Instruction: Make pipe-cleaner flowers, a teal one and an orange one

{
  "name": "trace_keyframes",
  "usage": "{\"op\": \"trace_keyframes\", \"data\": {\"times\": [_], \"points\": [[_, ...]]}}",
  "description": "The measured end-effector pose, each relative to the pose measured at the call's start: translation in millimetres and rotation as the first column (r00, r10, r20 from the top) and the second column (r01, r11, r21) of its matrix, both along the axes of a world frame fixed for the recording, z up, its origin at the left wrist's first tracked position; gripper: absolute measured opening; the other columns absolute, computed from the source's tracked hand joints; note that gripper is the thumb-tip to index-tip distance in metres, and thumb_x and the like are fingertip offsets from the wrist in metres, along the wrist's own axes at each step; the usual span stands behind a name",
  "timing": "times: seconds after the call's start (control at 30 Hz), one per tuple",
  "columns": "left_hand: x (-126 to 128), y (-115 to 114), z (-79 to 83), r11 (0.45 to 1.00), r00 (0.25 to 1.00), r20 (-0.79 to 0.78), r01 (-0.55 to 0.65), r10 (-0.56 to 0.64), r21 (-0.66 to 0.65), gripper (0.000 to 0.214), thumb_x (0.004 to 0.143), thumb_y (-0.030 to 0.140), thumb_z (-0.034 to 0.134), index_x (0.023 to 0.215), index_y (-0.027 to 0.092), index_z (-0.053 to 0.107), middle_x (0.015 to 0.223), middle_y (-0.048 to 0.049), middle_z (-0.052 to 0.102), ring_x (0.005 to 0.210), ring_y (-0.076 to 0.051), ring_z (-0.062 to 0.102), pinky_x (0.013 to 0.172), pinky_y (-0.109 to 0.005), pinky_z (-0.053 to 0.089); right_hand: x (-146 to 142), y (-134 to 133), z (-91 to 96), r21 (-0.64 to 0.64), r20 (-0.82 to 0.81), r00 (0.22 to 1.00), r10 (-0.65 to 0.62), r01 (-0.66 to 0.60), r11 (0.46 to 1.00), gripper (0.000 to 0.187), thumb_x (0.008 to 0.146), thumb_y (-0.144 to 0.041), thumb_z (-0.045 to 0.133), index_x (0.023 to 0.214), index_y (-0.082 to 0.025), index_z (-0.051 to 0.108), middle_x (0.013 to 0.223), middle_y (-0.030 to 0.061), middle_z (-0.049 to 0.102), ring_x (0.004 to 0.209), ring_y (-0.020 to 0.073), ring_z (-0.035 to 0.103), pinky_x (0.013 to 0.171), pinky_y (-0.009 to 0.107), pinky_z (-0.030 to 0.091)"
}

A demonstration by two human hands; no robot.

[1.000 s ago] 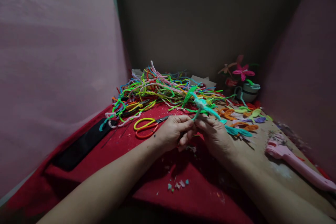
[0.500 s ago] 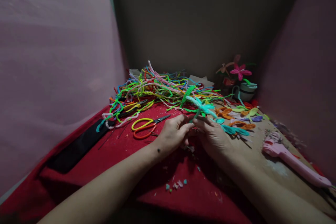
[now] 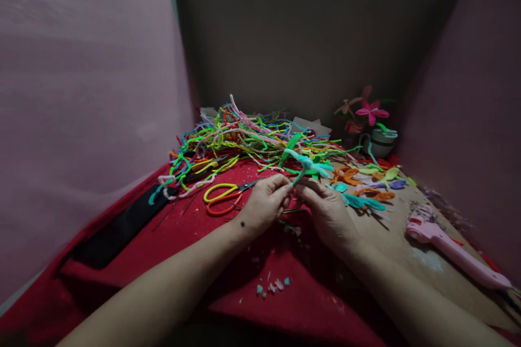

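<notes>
Both my hands meet over the red cloth, around the stem of a turquoise pipe-cleaner flower (image 3: 307,164). My left hand (image 3: 266,200) is closed, its thumb and forefinger pinching the lower stem. My right hand (image 3: 325,209) is closed on the same stem from the other side, its fingertips close to the left ones. The flower's petals spread above the fingers. Scissors (image 3: 222,195) with one yellow and one red handle lie beside my left hand, their blade tips partly behind it. Turquoise petal pieces (image 3: 364,203) lie to the right of my right hand.
A tangled heap of coloured pipe cleaners (image 3: 244,135) covers the back, with yellow-handled pliers (image 3: 205,165) at its edge. A black flat case (image 3: 126,227) lies left. On the right board (image 3: 423,260) rests a pink glue gun (image 3: 451,246). Behind stands a small pot (image 3: 382,143) near a pink flower.
The turquoise flower has turned and shifted slightly left between my fingers, showing more of its stem. Both hands have moved slightly left.
</notes>
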State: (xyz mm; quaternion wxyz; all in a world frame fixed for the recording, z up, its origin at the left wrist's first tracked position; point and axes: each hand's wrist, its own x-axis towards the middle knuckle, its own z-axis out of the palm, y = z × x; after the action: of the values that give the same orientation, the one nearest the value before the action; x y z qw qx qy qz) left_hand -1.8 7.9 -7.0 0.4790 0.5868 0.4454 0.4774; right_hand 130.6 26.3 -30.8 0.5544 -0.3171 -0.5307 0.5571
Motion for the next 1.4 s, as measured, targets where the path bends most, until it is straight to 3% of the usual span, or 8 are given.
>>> {"op": "trace_keyframes", "data": {"times": [0.1, 0.2, 0.47, 0.7, 0.9, 1.13, 1.27, 1.4], "points": [[-1, 0, 4.0, 0.979, 0.975, 0.202, 0.122, -0.089, -0.162, 0.021, 0.078, 0.033, 0.056, 0.069, 0.017, 0.047, 0.047, 0.0084, 0.04, 0.031, -0.002, 0.025, 0.032, -0.015, 0.018, 2, 2, -0.9, 0.006, 0.019, 1.0, 0.002, -0.002, 1.0, 0.011, 0.071, -0.027, 0.067, 0.079, -0.02, 0.071, 0.079, 0.0006, 0.061, 0.075, 0.015, 0.051, 0.071, 0.03, 0.04], [-5, 1, 4.2, 0.946, 0.93, 0.328, 0.245, -0.167, -0.214, 0.024, 0.075, 0.035, 0.062, 0.07, 0.017, 0.048, 0.049, 0.0088, 0.042, 0.03, 0.0, 0.021, 0.031, -0.014, 0.017, 4, 3, -0.2, 0.0, -0.024, 0.999, 0.032, -0.032, 0.999, 0.011, 0.071, -0.027, 0.067, 0.078, -0.02, 0.072, 0.077, 0.0009, 0.062, 0.069, 0.0139, 0.049, 0.065, 0.029, 0.04], [-9, 3, 4.9, 0.897, 0.883, 0.411, 0.355, -0.227, -0.265, 0.019, 0.076, 0.033, 0.062, 0.08, 0.016, 0.054, 0.053, 0.0081, 0.042, 0.031, 0.001, 0.022, 0.03, -0.013, 0.018, 0, 2, 1.7, -0.101, -0.174, 0.983, 0.066, -0.084, 0.991, 0.01, 0.065, -0.023, 0.071, 0.074, -0.019, 0.07, 0.075, 0.0009, 0.066, 0.063, 0.0134, 0.053, 0.062, 0.029, 0.044], [-10, 4, 2.5, 0.907, 0.904, 0.371, 0.325, -0.214, -0.268, 0.02, 0.076, 0.032, 0.061, 0.073, 0.015, 0.051, 0.055, 0.0067, 0.047, 0.029, 0.001, 0.027, 0.029, -0.013, 0.02, 1, -1, 3.8, -0.188, -0.273, 0.94, 0.206, -0.262, 0.947, 0.005, 0.069, -0.022, 0.07, 0.073, -0.02, 0.067, 0.064, -0.0016, 0.064, 0.051, 0.0114, 0.055, 0.056, 0.029, 0.046], [-10, 2, 2.9, 0.924, 0.923, 0.3, 0.313, -0.241, -0.22, 0.023, 0.077, 0.035, 0.058, 0.07, 0.014, 0.051, 0.054, 0.0059, 0.048, 0.03, 0.0, 0.029, 0.03, -0.013, 0.021, 1, 4, -0.8, -0.138, -0.128, 0.984, 0.124, -0.142, 0.98, 0.011, 0.066, -0.029, 0.071, 0.067, -0.02, 0.065, 0.057, -0.0031, 0.058, 0.05, 0.0115, 0.05, 0.052, 0.028, 0.043], [-3, -2, 6.7, 0.982, 0.986, 0.004, 0.166, -0.166, -0.094, 0.029, 0.081, 0.04, 0.051, 0.066, 0.015, 0.05, 0.049, 0.0048, 0.049, 0.033, -0.003, 0.04, 0.035, -0.015, 0.028, 3, 0, 0.3, -0.039, -0.074, 0.997, 0.013, -0.016, 0.999, 0.011, 0.067, -0.031, 0.068, 0.066, -0.021, 0.066, 0.065, 0.0008, 0.061, 0.067, 0.0173, 0.055, 0.063, 0.03, 0.044], [-1, -4, 7.5, 0.986, 0.989, -0.028, 0.144, -0.146, -0.081, 0.023, 0.077, 0.038, 0.056, 0.074, 0.016, 0.053, 0.053, 0.0053, 0.051, 0.036, -0.005, 0.041, 0.035, -0.017, 0.031, 4, -2, 5.4, -0.033, -0.059, 0.998, -0.007, 0.005, 0.999, 0.008, 0.066, -0.028, 0.068, 0.064, -0.02, 0.066, 0.066, -0.0001, 0.059, 0.067, 0.0157, 0.051, 0.063, 0.029, 0.042], [-1, -5, 8.5, 0.992, 0.991, -0.062, 0.118, -0.12, -0.045, 0.023, 0.078, 0.036, 0.054, 0.069, 0.016, 0.051, 0.047, 0.006, 0.047, 0.035, -0.006, 0.04, 0.036, -0.017, 0.03, 4, -1, 6.0, 0.002, -0.038, 0.999, -0.022, 0.022, 1.0, 0.005, 0.067, -0.023, 0.068, 0.063, -0.02, 0.066, 0.066, -0.002, 0.058, 0.065, 0.0129, 0.048, 0.063, 0.027, 0.039]]}}
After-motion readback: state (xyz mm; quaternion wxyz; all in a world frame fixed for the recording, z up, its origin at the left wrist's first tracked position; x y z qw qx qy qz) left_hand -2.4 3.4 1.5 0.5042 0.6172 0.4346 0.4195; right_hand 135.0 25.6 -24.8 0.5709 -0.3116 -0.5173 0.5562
